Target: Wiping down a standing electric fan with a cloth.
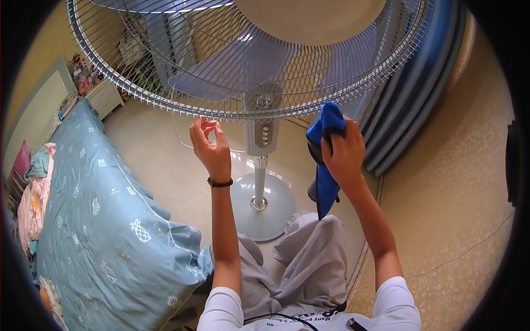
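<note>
Wiping seems in hand: the right grip [346,151] pinches a blue-and-black fabric cloth [327,187] at the near right of the round silver-wire fan guard [221,115], the left grip [212,153] loosely spread; next likely needs cloth contact.

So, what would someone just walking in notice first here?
Probably the big pedestal fan, its caged head looming across the top of the view. Next, the bright blue cloth right of centre, held in the person's right hand near the fan's lower edge. Then the blue-grey pineapple-print bedspread, spreading along the left side.
</note>
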Demonstrator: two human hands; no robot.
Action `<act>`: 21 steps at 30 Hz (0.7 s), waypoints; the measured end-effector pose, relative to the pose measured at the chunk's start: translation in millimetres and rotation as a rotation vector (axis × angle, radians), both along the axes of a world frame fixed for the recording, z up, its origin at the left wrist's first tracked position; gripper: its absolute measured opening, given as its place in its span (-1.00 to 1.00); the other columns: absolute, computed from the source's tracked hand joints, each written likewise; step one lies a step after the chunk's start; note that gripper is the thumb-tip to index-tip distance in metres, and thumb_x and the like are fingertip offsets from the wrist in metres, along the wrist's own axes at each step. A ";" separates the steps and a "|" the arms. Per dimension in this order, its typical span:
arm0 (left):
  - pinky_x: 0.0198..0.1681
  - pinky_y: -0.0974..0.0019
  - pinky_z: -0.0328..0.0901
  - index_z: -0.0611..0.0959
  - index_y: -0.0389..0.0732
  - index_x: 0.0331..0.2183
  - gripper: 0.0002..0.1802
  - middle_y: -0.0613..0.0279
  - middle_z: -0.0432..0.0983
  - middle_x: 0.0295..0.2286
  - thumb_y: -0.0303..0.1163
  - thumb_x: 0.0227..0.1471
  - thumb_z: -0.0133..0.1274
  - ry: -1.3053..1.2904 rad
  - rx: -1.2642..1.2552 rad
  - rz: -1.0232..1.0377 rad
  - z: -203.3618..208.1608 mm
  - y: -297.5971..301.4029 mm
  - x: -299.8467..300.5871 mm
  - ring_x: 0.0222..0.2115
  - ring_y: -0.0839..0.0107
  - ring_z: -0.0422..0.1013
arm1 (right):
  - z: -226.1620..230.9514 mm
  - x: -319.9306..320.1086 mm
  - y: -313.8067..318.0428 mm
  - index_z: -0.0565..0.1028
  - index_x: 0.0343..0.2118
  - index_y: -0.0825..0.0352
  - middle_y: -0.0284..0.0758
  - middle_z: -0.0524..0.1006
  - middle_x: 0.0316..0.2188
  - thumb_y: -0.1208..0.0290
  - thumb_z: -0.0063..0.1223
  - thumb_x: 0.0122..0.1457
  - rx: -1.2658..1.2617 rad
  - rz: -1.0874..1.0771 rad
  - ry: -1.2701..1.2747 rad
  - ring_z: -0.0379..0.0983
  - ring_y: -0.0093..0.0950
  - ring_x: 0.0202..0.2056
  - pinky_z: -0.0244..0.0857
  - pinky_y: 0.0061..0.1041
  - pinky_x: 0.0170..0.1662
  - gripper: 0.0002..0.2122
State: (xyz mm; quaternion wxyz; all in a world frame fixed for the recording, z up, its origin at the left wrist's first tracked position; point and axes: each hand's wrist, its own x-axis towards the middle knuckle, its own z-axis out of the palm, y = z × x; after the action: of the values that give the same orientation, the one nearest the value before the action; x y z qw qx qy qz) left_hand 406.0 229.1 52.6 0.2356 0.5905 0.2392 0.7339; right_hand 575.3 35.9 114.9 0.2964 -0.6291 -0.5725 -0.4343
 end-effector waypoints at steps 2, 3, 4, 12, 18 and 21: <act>-0.23 0.33 0.32 0.39 -0.33 -0.09 -0.58 0.14 0.36 -0.28 -0.68 -0.07 -0.05 0.013 0.002 0.023 0.8 1.2 -1.2 -0.35 0.37 0.39 | 7.9 -4.0 -0.2 0.44 -0.55 0.31 -0.18 0.40 -0.18 0.52 0.15 -0.24 0.021 0.023 -0.006 0.35 -0.22 -0.24 0.28 -0.30 -0.24 -0.86; -0.25 0.33 0.32 0.38 -0.32 -0.08 -0.57 0.14 0.36 -0.29 -0.68 -0.07 -0.05 0.035 0.023 0.055 1.1 1.9 -1.8 -0.35 0.36 0.39 | 12.3 -5.9 0.0 0.43 -0.57 0.31 -0.16 0.40 -0.19 0.52 0.16 -0.25 0.042 0.044 -0.013 0.35 -0.21 -0.25 0.28 -0.30 -0.25 -0.86; -0.28 0.33 0.32 0.38 -0.32 -0.08 -0.57 0.14 0.36 -0.30 -0.67 -0.07 -0.04 0.057 0.042 0.086 2.1 1.5 -2.1 -0.35 0.36 0.38 | 15.7 -7.2 0.3 0.43 -0.57 0.31 -0.16 0.40 -0.19 0.52 0.16 -0.25 0.042 0.044 -0.012 0.35 -0.21 -0.25 0.28 -0.30 -0.25 -0.86; -0.38 0.37 0.29 0.34 -0.28 0.01 -0.46 0.20 0.35 -0.36 -0.67 -0.08 -0.03 0.085 0.106 0.166 5.3 -2.7 -8.8 -0.36 0.38 0.32 | 30.1 -9.0 1.8 0.40 -0.63 0.32 -0.13 0.41 -0.22 0.52 0.18 -0.29 0.151 0.101 -0.036 0.38 -0.19 -0.32 0.30 -0.34 -0.34 -0.85; -0.40 0.39 0.28 0.33 -0.23 0.05 -0.40 0.22 0.34 -0.37 -0.69 -0.10 -0.01 0.062 0.087 0.151 9.2 -8.5 -12.0 -0.36 0.41 0.31 | 7.6 0.7 8.1 0.42 -0.60 0.29 -0.18 0.41 -0.21 0.51 0.17 -0.27 0.050 0.040 -0.045 0.37 -0.23 -0.29 0.30 -0.32 -0.31 -0.86; -0.40 0.39 0.27 0.32 -0.22 0.07 -0.37 0.23 0.34 -0.37 -0.69 -0.10 0.00 0.064 0.085 0.149 11.0 -9.5 -12.6 -0.36 0.41 0.31 | -1.1 6.1 7.4 0.42 -0.59 0.29 -0.18 0.40 -0.19 0.51 0.17 -0.26 0.027 0.036 -0.056 0.36 -0.24 -0.28 0.29 -0.32 -0.29 -0.86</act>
State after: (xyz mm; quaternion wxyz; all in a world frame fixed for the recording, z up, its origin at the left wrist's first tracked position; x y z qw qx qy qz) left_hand 393.4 219.6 63.5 0.1472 0.6035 0.2586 0.7398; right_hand 581.4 43.3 113.8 0.2964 -0.6024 -0.5858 -0.4540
